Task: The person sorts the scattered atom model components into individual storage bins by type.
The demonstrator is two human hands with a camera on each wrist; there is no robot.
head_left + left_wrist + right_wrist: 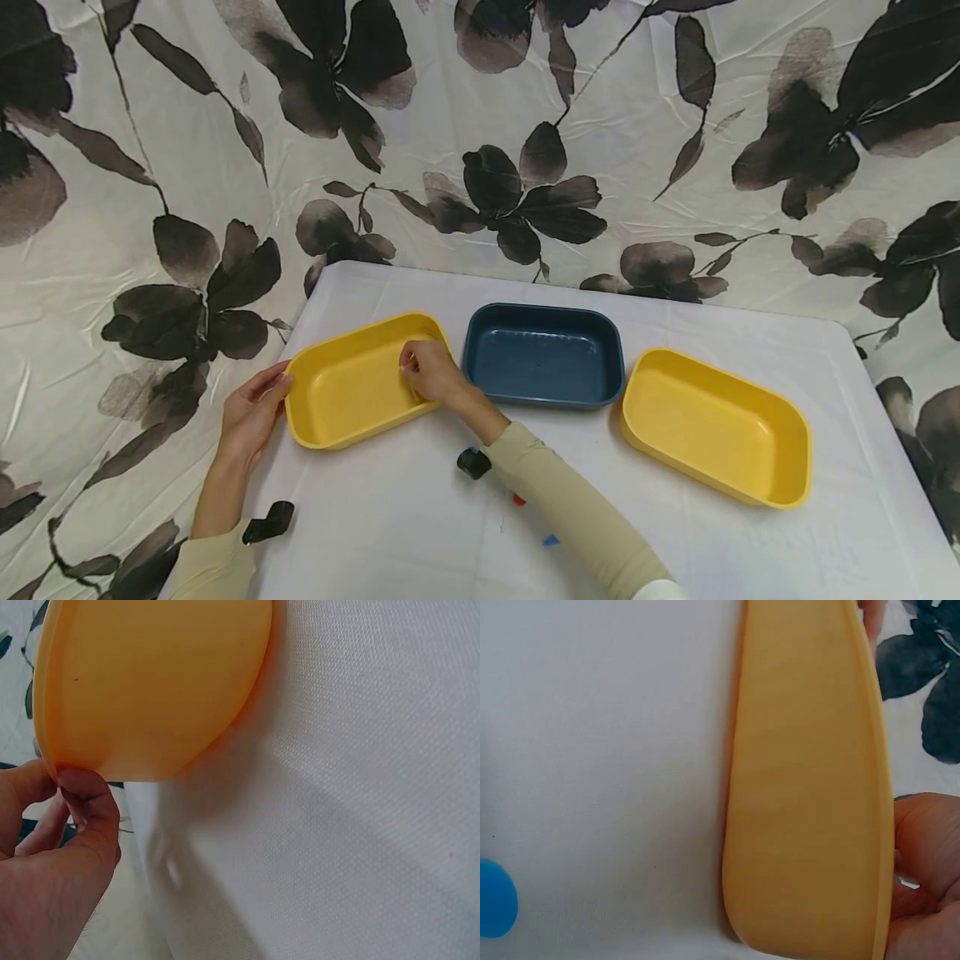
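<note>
My left hand (251, 415) pinches the left-end rim of a yellow tray (348, 383), thumb against the outside in the left wrist view, where the tray's wall (157, 682) rises close over the white cloth. My right hand (433, 371) reaches over the same tray's right end, with its fingers curled together and pointing down inside. Seen from the right wrist, that hand (930, 877) shows just past the tray's long side wall (806, 795). I cannot tell whether its fingertips hold something small, as the rim and fingers cover them.
Right of this tray stands a dark blue tray (543, 354), then a second yellow tray (716, 425). Near my right forearm lie a small red piece (518, 500) and a blue piece (551, 540). A flower-patterned cloth (495, 125) hangs behind the white-covered table (390, 533).
</note>
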